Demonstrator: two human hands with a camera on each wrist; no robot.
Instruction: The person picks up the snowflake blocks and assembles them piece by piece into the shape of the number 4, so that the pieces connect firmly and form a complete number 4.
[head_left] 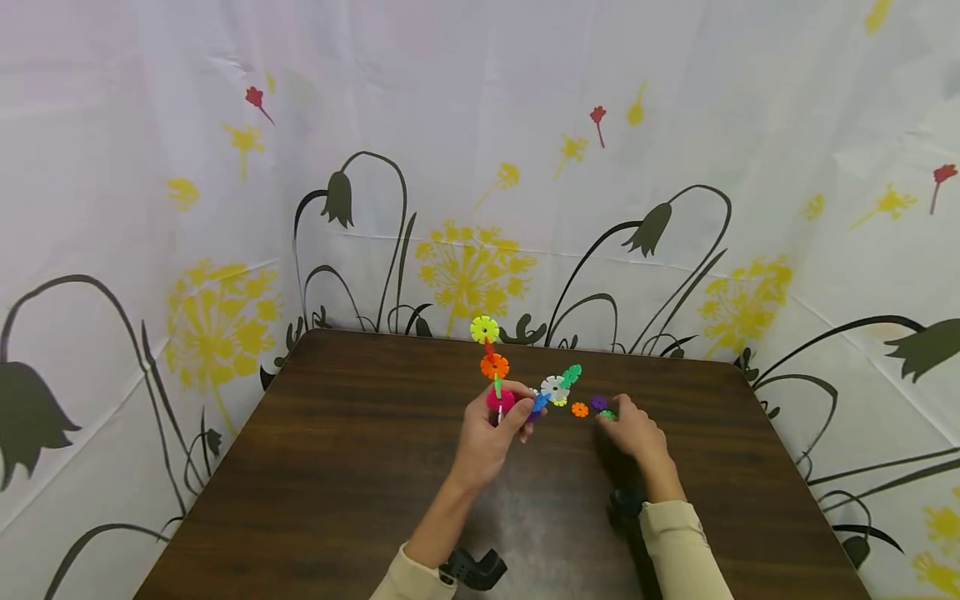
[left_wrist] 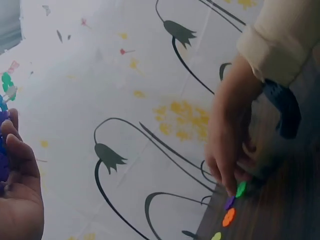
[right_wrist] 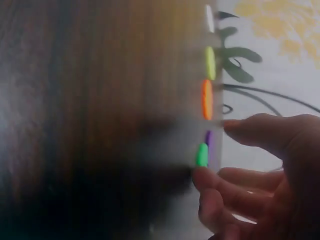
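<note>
My left hand (head_left: pixel 482 440) grips a chain of linked flower-shaped plastic discs (head_left: pixel 494 367), held up over the table. One end rises through orange and red to a yellow disc; the other runs through blue and white to a green disc (head_left: pixel 572 376). The fingers hide part of the middle. On the table, my right hand (head_left: pixel 636 432) is at a loose green disc (right_wrist: pixel 202 154), a fingertip right at its edge and the thumb spread away. A purple disc (right_wrist: pixel 210 145) lies close beside that green one, and an orange disc (right_wrist: pixel 207 100) a little farther along.
A yellow disc (right_wrist: pixel 210 63) and a white disc (right_wrist: pixel 209 19) continue the row of loose discs. The dark wooden table (head_left: pixel 360 450) ends at a white curtain (head_left: pixel 465 125) printed with flowers, which stands behind and at both sides.
</note>
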